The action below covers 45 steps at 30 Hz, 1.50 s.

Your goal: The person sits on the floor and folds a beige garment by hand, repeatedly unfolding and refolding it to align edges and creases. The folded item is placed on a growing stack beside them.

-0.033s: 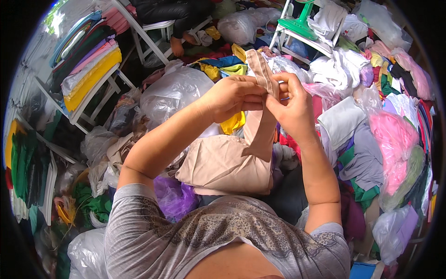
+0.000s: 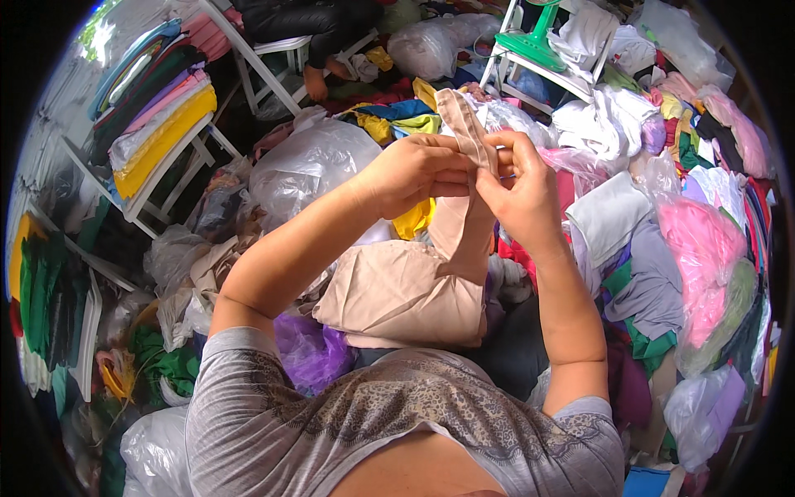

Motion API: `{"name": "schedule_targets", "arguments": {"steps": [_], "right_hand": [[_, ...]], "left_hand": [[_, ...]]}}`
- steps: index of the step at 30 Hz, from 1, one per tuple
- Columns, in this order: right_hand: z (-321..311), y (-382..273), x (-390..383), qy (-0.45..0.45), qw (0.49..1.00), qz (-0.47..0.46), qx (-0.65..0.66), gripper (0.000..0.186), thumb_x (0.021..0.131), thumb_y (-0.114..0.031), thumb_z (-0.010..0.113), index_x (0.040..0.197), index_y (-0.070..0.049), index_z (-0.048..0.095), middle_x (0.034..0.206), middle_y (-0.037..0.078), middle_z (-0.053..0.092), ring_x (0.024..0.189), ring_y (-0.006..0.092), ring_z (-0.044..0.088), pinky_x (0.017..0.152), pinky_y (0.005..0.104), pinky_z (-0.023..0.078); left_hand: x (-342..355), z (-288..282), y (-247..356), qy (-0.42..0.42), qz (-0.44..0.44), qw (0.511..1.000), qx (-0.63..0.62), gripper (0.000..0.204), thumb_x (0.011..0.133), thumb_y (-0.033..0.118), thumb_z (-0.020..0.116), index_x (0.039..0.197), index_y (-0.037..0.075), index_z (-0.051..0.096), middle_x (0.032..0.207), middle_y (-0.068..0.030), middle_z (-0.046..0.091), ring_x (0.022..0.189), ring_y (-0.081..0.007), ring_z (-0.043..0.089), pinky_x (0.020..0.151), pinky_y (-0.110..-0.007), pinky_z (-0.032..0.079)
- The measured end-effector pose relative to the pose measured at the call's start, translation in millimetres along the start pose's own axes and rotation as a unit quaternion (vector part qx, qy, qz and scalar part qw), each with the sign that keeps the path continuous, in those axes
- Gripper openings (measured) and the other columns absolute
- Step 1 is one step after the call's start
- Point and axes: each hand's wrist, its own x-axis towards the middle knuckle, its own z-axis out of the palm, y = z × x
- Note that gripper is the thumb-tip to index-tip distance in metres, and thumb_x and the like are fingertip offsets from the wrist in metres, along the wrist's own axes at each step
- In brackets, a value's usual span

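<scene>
Out in front of my chest, my left hand (image 2: 420, 176) and my right hand (image 2: 522, 189) pinch a beige cloth (image 2: 464, 120) between them, one from each side. Its narrow stitched edge sticks up above my fingers, folded into a band. Below my hands the cloth hangs as a wider strip and meets a folded beige fabric bundle (image 2: 397, 286) on my lap. Whether strip and bundle are one piece I cannot tell. My fingertips partly hide the gripped spot.
Loose clothes and plastic bags surround me. A clear bag (image 2: 310, 170) lies at front left, a purple bag (image 2: 310, 352) by my left side, a pink bag (image 2: 700, 257) at right. White chairs hold folded fabrics (image 2: 157, 116) and a green fan base (image 2: 530, 50). Another person's leg (image 2: 331, 33) shows far off.
The hanging part of the beige cloth has swung slightly to the right and drapes differently over the bundle. Its upper end has tilted a little left. Both hands stay nearly in place.
</scene>
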Motion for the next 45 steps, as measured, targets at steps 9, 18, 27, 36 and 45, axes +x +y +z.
{"name": "schedule_targets", "arguments": {"steps": [9, 18, 27, 36, 45], "right_hand": [[-24.8, 20.9, 12.3, 0.045, 0.989, 0.016, -0.142, 0.029, 0.08, 0.002, 0.056, 0.108, -0.007, 0.059, 0.078, 0.019, 0.068, 0.074, 0.0384, 0.069, 0.065, 0.0453, 0.053], [-57.6, 65.6, 17.3, -0.007, 0.971, 0.054, -0.234, 0.029, 0.078, 0.005, 0.052, 0.102, -0.005, 0.064, 0.072, 0.011, 0.065, 0.063, 0.0225, 0.063, 0.064, 0.0361, 0.049], [-67.6, 81.9, 16.2, -0.025, 0.981, 0.051, -0.183, 0.024, 0.081, 0.002, 0.057, 0.103, -0.003, 0.067, 0.085, 0.008, 0.068, 0.064, 0.0132, 0.059, 0.065, 0.0295, 0.048], [-1.8, 47.6, 24.4, -0.163, 0.954, 0.004, 0.25, 0.033, 0.087, -0.007, 0.071, 0.119, -0.003, 0.064, 0.1, 0.004, 0.064, 0.072, 0.0048, 0.057, 0.068, 0.0211, 0.047], [-31.0, 90.6, 47.9, -0.09, 0.985, 0.115, 0.095, 0.011, 0.092, -0.004, 0.065, 0.102, -0.001, 0.069, 0.081, 0.0, 0.065, 0.066, 0.0046, 0.057, 0.061, 0.0213, 0.05]], "left_hand": [[21.4, -19.1, -0.1, 0.071, 0.058, 0.995, 0.023, 0.023, 0.097, 0.01, 0.048, 0.111, 0.003, 0.064, 0.102, -0.0071, 0.069, 0.087, -0.0153, 0.069, 0.084, -0.029, 0.055], [28.2, -56.0, 26.1, 0.111, -0.081, 0.99, 0.003, 0.012, 0.091, 0.01, 0.056, 0.098, 0.005, 0.064, 0.093, -0.0074, 0.067, 0.08, -0.0173, 0.067, 0.073, -0.032, 0.055], [30.2, -66.7, 33.8, 0.175, 0.042, 0.95, 0.254, 0.01, 0.091, 0.016, 0.07, 0.095, 0.007, 0.068, 0.086, 0.0028, 0.064, 0.082, -0.0071, 0.061, 0.074, -0.022, 0.049], [19.7, -33.2, 22.6, -0.019, 0.088, 0.828, 0.554, 0.025, 0.089, 0.021, 0.074, 0.098, 0.0, 0.066, 0.081, 0.0012, 0.062, 0.078, -0.007, 0.051, 0.072, -0.028, 0.044], [0.4, -124.0, 22.5, -0.007, 0.051, 0.785, 0.618, 0.032, 0.079, 0.021, 0.073, 0.101, 0.0, 0.065, 0.079, -0.0116, 0.062, 0.074, -0.0179, 0.055, 0.07, -0.035, 0.045]]}}
